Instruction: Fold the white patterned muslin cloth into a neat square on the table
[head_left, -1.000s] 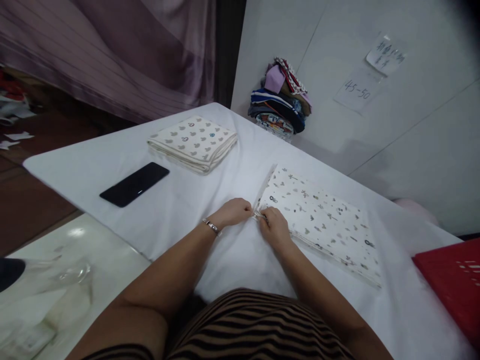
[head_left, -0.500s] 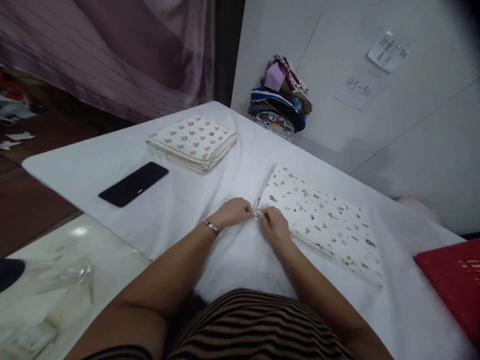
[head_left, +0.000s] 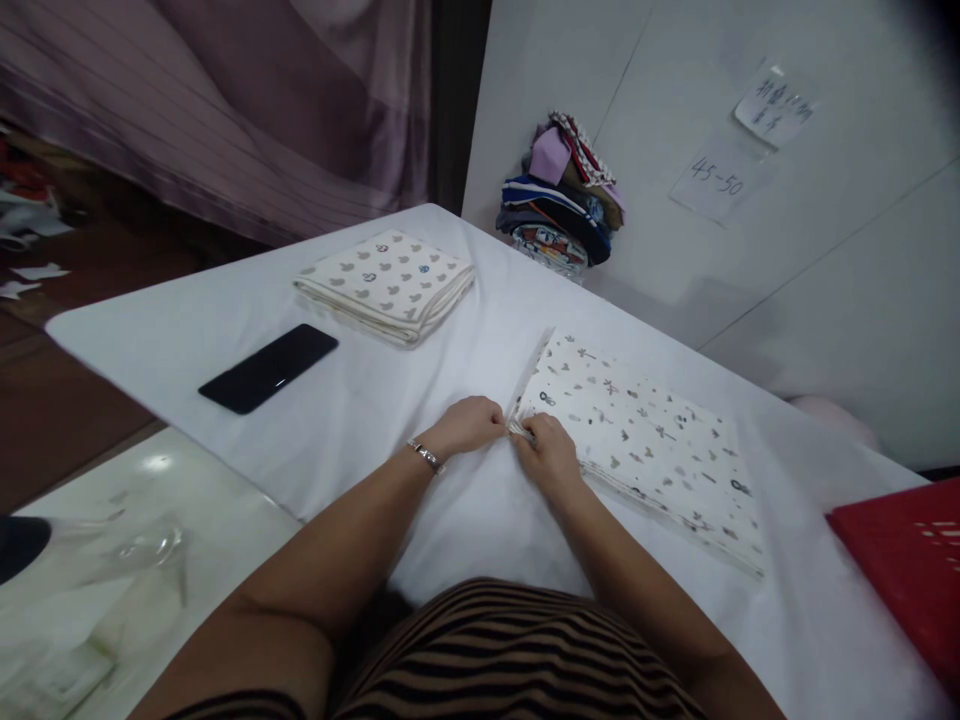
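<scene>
A white cloth with small grey and brown prints [head_left: 645,430] lies folded flat in a long rectangle on the white-covered table [head_left: 247,475]. Its near left corner is gripped by my right hand [head_left: 551,452], with the fingers closed over the layers. Against the same corner my left hand [head_left: 471,424], a bracelet at its wrist, is closed in a pinch on the cloth's edge. The fingertips of both hands almost meet there. Another folded cloth [head_left: 390,280], cream with grey prints, sits farther back to the left.
A black phone [head_left: 270,368] lies at the left of the table. Stacked folded clothes [head_left: 559,195] stand by the wall at the back. On the right is a red object [head_left: 900,550]. A pale surface with clear plastic [head_left: 142,550] is at lower left.
The right fingers have shifted slightly at the cloth's corner, curling a little more over it. Otherwise both hands and the cloths are where they were.
</scene>
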